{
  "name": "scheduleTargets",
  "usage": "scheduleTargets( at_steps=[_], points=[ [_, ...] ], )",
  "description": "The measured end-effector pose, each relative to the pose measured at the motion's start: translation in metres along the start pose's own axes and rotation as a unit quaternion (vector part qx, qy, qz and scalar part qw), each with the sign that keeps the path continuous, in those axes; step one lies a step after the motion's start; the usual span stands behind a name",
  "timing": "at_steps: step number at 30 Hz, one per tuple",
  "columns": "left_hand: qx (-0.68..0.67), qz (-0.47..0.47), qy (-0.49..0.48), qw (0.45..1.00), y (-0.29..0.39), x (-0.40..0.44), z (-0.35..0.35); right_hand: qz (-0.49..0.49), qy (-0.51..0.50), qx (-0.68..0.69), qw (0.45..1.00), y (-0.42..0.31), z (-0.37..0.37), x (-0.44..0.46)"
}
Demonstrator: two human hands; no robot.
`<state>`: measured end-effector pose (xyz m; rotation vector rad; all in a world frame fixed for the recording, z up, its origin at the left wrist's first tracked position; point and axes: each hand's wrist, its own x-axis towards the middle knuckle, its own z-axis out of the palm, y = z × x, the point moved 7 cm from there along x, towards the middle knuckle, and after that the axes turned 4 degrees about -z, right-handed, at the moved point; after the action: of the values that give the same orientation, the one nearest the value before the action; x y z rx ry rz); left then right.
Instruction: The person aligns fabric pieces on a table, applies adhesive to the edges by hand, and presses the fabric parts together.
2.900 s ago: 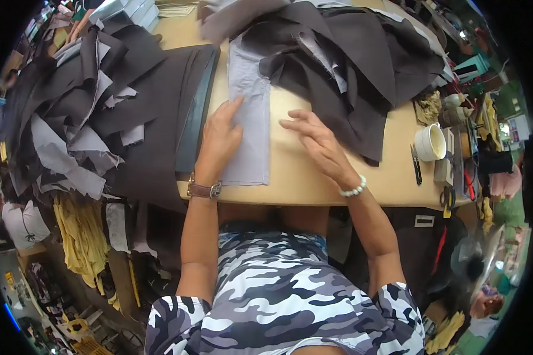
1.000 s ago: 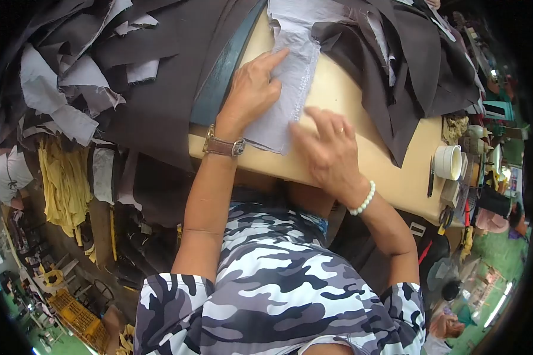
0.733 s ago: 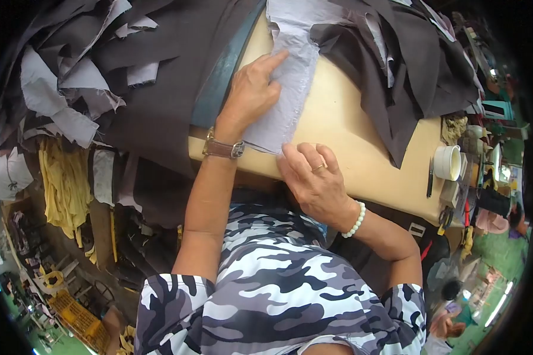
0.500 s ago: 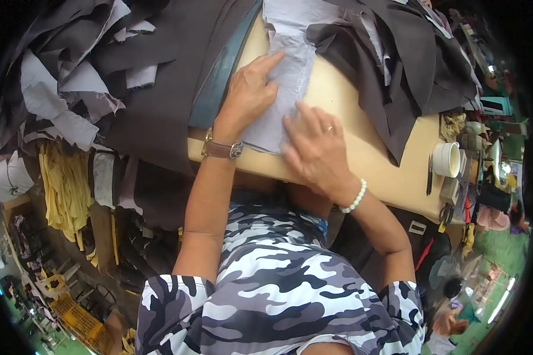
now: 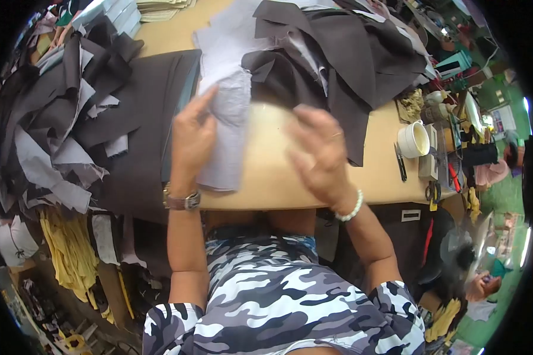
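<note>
A light grey cloth strip (image 5: 225,151) lies on the cream tabletop (image 5: 272,183), joined at its far end to more light cloth. My left hand (image 5: 194,133) rests on its left edge, index finger extended and thumb apart, holding nothing. To the right of the strip, my right hand (image 5: 321,154) is raised over the tabletop, blurred, with its fingers spread and nothing visible in them. Dark brown cloth (image 5: 343,53) is heaped beyond my right hand. On the left, more dark cloth (image 5: 139,118) lies under loose light-lined pieces.
A white cup (image 5: 413,140), a black pen (image 5: 400,163) and scissors (image 5: 433,192) are at the table's right side. Yellow cloth (image 5: 71,254) hangs below the left edge. Stacked papers (image 5: 160,9) lie at the far left. Another person's hand (image 5: 59,38) shows at the upper left.
The camera view has shifted, showing more of the far table. My right hand has lifted away from the strip's right edge and moved right. My left hand stays on the strip.
</note>
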<state>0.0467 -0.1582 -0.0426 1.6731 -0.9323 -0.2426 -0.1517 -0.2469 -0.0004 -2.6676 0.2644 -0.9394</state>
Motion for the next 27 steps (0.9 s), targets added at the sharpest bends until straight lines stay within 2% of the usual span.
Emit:
scheduleTargets(
  at_steps=[2, 4, 6, 8, 10, 12, 14, 16, 17, 18, 20, 21, 22, 23, 24, 25, 27],
  points=[
    [0.023, -0.029, 0.018, 0.999, 0.021, 0.009, -0.031, 0.045, 0.084, -0.071, 0.993, 0.025, -0.027, 0.000],
    [0.053, 0.016, 0.047, 0.997, 0.040, 0.013, -0.068, 0.056, 0.120, -0.118, 0.984, 0.038, -0.047, -0.003],
    [0.027, -0.021, 0.084, 0.996, 0.046, 0.009, -0.102, 0.056, 0.136, -0.140, 0.979, 0.046, -0.054, -0.001],
    [-0.017, -0.043, 0.074, 0.996, 0.023, 0.004, -0.128, 0.031, 0.159, -0.179, 0.970, 0.051, -0.052, 0.010],
    [0.028, -0.050, 0.019, 0.998, 0.004, -0.001, -0.131, 0.021, 0.166, -0.179, 0.969, 0.059, -0.035, 0.029],
    [0.168, -0.051, -0.033, 0.984, -0.009, -0.006, -0.122, 0.000, 0.172, -0.200, 0.965, 0.064, -0.016, 0.053],
    [0.366, -0.016, -0.002, 0.930, 0.006, -0.005, -0.110, 0.019, 0.145, -0.249, 0.957, 0.086, 0.007, 0.073],
    [0.373, 0.036, -0.016, 0.927, 0.031, 0.002, -0.094, 0.141, -0.029, -0.157, 0.977, 0.136, 0.032, 0.092],
    [0.375, 0.062, -0.024, 0.925, 0.044, 0.007, -0.084, 0.168, 0.007, -0.163, 0.972, 0.143, 0.024, 0.098],
    [0.350, 0.098, -0.034, 0.931, 0.060, 0.014, -0.071, 0.194, 0.044, -0.170, 0.965, 0.150, 0.014, 0.106],
    [0.281, 0.174, -0.046, 0.943, 0.084, 0.031, -0.040, 0.047, 0.242, -0.015, 0.969, 0.115, -0.031, 0.126],
    [0.240, 0.163, -0.064, 0.955, 0.093, 0.040, -0.022, 0.003, 0.269, 0.101, 0.958, 0.082, -0.049, 0.134],
    [0.178, 0.068, -0.112, 0.975, 0.097, 0.053, -0.003, -0.001, 0.237, 0.214, 0.948, 0.054, -0.051, 0.138],
    [0.167, 0.142, -0.048, 0.975, 0.100, 0.067, 0.017, 0.002, 0.206, 0.329, 0.922, 0.026, -0.052, 0.140],
    [0.027, 0.128, -0.086, 0.988, 0.094, 0.084, 0.037, 0.015, 0.179, 0.431, 0.884, -0.002, -0.054, 0.142],
    [-0.127, 0.108, -0.123, 0.978, 0.088, 0.101, 0.056, -0.054, 0.147, 0.350, 0.924, -0.027, -0.053, 0.133],
    [-0.367, 0.058, -0.183, 0.910, 0.086, 0.132, 0.083, -0.145, 0.147, 0.187, 0.960, -0.051, -0.053, 0.118]
  ],
)
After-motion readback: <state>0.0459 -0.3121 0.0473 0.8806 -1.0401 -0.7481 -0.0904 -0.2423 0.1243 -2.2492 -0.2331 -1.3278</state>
